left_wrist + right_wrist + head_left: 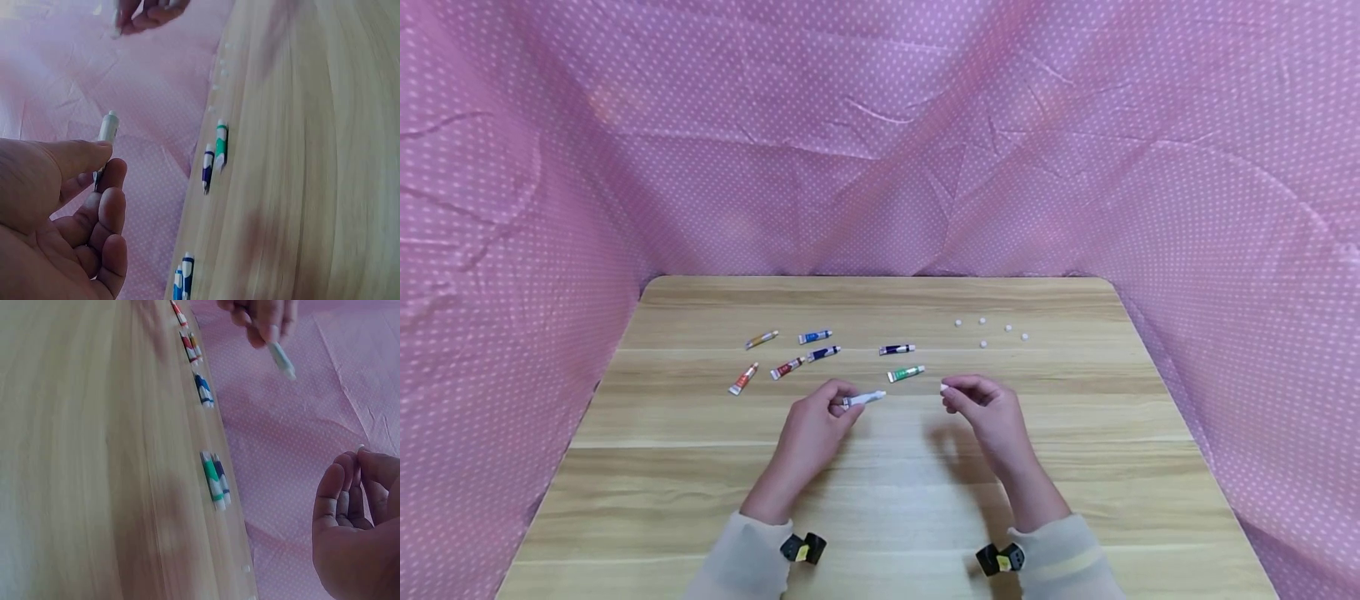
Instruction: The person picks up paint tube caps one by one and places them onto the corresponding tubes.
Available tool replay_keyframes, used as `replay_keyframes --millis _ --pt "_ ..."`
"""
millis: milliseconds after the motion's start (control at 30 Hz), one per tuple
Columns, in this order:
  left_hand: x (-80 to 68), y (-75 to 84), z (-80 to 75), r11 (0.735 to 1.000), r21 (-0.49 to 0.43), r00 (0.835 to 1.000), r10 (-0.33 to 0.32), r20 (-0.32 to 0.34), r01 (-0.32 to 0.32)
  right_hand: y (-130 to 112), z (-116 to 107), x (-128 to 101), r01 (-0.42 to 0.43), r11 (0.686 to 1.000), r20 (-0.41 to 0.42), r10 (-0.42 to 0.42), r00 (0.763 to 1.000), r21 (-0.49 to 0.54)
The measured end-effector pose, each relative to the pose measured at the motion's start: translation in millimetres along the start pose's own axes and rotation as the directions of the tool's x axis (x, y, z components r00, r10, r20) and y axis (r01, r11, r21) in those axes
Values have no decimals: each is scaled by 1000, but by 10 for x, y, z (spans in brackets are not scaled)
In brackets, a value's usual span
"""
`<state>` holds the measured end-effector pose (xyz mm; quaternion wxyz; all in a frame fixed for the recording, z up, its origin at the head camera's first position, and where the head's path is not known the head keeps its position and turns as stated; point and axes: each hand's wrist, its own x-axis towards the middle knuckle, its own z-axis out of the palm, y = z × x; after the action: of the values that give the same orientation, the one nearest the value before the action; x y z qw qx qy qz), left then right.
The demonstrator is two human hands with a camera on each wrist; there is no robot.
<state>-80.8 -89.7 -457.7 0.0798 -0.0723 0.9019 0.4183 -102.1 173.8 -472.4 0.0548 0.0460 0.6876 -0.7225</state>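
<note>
White tube (863,399) uncapped, left hand (811,432).

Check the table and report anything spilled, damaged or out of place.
Nothing spilled or damaged. Five white caps lie loose at the far right, apart from the tubes. The left hand holds an uncapped white tube; the right hand pinches its cap.

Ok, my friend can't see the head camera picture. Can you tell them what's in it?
A person's left hand holds a small white paint tube above a wooden table, while the right hand pinches a tiny white cap. Six more paint tubes and five loose white caps lie farther back, with pink dotted cloth all around.
</note>
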Motion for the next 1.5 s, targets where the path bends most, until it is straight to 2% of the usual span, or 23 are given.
replay_keyframes --millis 100,600,933,1267,1500 --pt "-11 46 20 1000 -9 1000 9 13 -9 4 53 -10 -7 998 21 9 1000 -61" --pt "-107 216 75 997 -27 996 75 52 -73 51 195 -67 34 984 73 -21 997 -176" --pt "-144 228 137 994 -29 992 109 70 -107 62 251 -87 48 969 89 -27 996 -243" --pt "-159 220 153 991 -26 989 132 69 -130 57 239 -113 -4 969 111 33 993 -246" --pt "-167 223 169 992 -18 990 127 65 -126 111 245 -116 7 954 131 34 991 -300"
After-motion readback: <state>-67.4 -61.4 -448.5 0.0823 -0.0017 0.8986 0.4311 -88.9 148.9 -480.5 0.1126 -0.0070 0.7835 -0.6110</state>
